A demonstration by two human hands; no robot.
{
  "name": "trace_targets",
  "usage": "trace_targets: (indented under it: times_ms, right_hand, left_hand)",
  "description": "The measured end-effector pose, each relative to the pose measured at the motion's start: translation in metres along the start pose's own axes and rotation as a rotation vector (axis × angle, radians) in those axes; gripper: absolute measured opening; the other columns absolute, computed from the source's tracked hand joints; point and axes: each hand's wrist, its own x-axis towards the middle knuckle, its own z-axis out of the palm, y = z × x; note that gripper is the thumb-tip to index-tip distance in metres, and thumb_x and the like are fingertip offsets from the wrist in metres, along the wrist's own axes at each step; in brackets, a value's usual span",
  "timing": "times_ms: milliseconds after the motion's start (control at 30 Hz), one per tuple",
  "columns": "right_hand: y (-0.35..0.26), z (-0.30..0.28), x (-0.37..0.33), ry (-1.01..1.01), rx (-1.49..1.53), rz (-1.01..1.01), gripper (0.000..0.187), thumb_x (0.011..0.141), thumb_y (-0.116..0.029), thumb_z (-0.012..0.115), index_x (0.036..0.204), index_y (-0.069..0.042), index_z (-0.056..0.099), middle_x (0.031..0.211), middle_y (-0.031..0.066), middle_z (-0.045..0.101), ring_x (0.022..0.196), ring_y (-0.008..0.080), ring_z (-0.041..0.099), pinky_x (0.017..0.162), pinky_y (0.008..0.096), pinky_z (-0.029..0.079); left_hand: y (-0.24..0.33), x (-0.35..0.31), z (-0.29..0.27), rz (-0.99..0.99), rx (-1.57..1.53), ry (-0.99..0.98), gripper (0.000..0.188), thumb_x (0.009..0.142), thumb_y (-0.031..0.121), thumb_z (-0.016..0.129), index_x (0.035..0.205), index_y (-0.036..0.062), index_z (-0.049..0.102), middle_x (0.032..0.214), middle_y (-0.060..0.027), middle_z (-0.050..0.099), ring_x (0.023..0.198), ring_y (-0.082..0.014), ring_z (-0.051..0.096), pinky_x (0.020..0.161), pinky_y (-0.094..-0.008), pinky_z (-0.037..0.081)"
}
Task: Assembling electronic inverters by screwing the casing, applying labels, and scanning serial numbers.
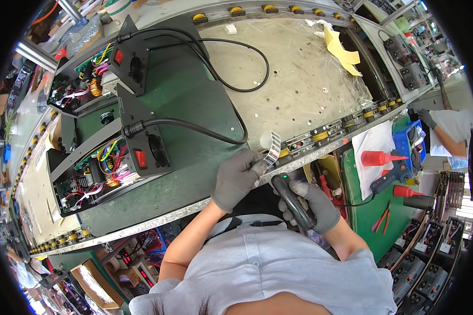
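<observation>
My left hand (235,181), in a grey glove, pinches a white printed label strip (274,149) by its lower end, above the conveyor's near edge. In my right hand (323,207), also gloved, is a black handheld scanner (293,202) with a small green light at its tip. The scanner's tip points toward the label, and a small gap lies between them. Left of my hands, two open-cased electrical units, a nearer one (148,144) and a farther one (135,62), show wiring, red switches and fans. A thick black cable (194,124) leaves the nearer unit.
The units stand on a green board (194,163) on the roller conveyor. A torn yellow sheet (342,51) lies at the far right. On the green side table (360,210) are red bottles (376,158), a power screwdriver (391,178) and pliers (384,218). Another person (452,128) works at right.
</observation>
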Motion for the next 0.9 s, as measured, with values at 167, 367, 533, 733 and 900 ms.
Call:
trace_targets:
  times_ms: [167, 367, 533, 733, 900]
  right_hand:
    - [0.000, 0.001, 0.000, 0.000, 0.002, 0.005, 0.031, 0.091, -0.032, 0.052, 0.106, -0.005, 0.057, 0.078, 0.0125, 0.067, 0.054, 0.0155, 0.063, 0.043, 0.0231, 0.052]
    - [-0.012, 0.007, -0.002, 0.063, -0.290, -0.396, 0.041, 0.089, -0.035, 0.050, 0.112, -0.001, 0.054, 0.079, 0.0102, 0.064, 0.061, 0.0177, 0.062, 0.053, 0.0258, 0.051]
    - [-0.019, 0.001, 0.032, -0.015, -0.229, -0.504, 0.038, 0.089, -0.031, 0.051, 0.115, -0.004, 0.052, 0.086, 0.0060, 0.061, 0.068, 0.0113, 0.059, 0.055, 0.0245, 0.049]
    - [-0.018, 0.006, 0.040, 0.108, -0.139, -0.594, 0.031, 0.090, -0.027, 0.050, 0.109, -0.004, 0.054, 0.084, 0.0054, 0.060, 0.065, 0.0122, 0.057, 0.054, 0.0252, 0.049]
    - [-0.011, 0.014, 0.009, 0.167, -0.213, -0.610, 0.038, 0.090, -0.037, 0.048, 0.107, -0.003, 0.054, 0.082, 0.0064, 0.060, 0.064, 0.0129, 0.058, 0.052, 0.0233, 0.048]
  left_hand:
    - [-0.001, 0.000, 0.000, 0.019, 0.056, 0.003, 0.015, 0.082, 0.016, 0.062, 0.090, 0.0034, 0.063, 0.075, -0.0155, 0.057, 0.068, -0.0278, 0.056, 0.064, -0.0332, 0.044]
    - [-0.005, -0.002, 0.000, -0.028, -0.082, -0.014, 0.017, 0.083, 0.017, 0.064, 0.091, 0.0023, 0.063, 0.073, -0.0124, 0.057, 0.066, -0.0186, 0.055, 0.063, -0.0297, 0.044]
    - [-0.010, -0.001, 0.001, -0.094, -0.256, -0.160, 0.018, 0.085, 0.017, 0.064, 0.091, 0.0002, 0.062, 0.073, -0.0069, 0.058, 0.066, -0.0109, 0.052, 0.061, -0.0275, 0.044]
    - [-0.009, -0.003, -0.004, -0.238, -0.336, -0.171, 0.018, 0.086, 0.016, 0.063, 0.091, -0.0013, 0.062, 0.072, -0.0052, 0.057, 0.065, -0.0093, 0.050, 0.061, -0.0271, 0.044]
    - [-0.014, -0.003, -0.002, -0.038, -0.155, -0.028, 0.017, 0.085, 0.015, 0.063, 0.093, -0.0001, 0.062, 0.071, -0.0099, 0.056, 0.063, -0.0125, 0.051, 0.060, -0.0280, 0.043]
